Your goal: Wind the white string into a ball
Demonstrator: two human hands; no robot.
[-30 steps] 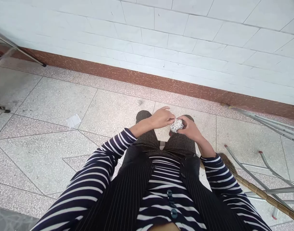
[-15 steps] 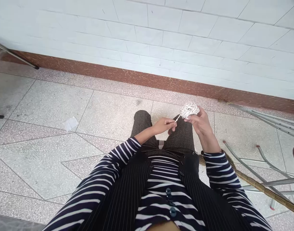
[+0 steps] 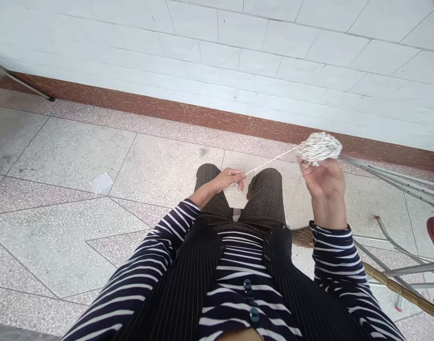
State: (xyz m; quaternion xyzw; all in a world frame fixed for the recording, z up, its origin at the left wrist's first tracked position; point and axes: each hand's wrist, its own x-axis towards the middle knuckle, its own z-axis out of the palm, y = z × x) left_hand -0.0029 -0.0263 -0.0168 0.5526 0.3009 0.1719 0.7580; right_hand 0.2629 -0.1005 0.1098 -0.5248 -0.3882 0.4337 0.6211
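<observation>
My right hand is raised at the right, its fingers closed on a ball of white yarn, slightly blurred. From the ball a taut white strand slants down to my left hand. Above my left knee, the fingers of that hand pinch the strand; a short bit of it shows below them. Both hands are well apart, over and beyond my lap in brown trousers.
A straw broom lies at my right beside the metal legs of a chair. Folded metal legs lean near the wall. White paper lies on the tiled floor at the left, and a metal leg stands at far left.
My right hand has moved up and to the right with the yarn ball. My left hand has shifted slightly left, and the strand between them has become much longer.
</observation>
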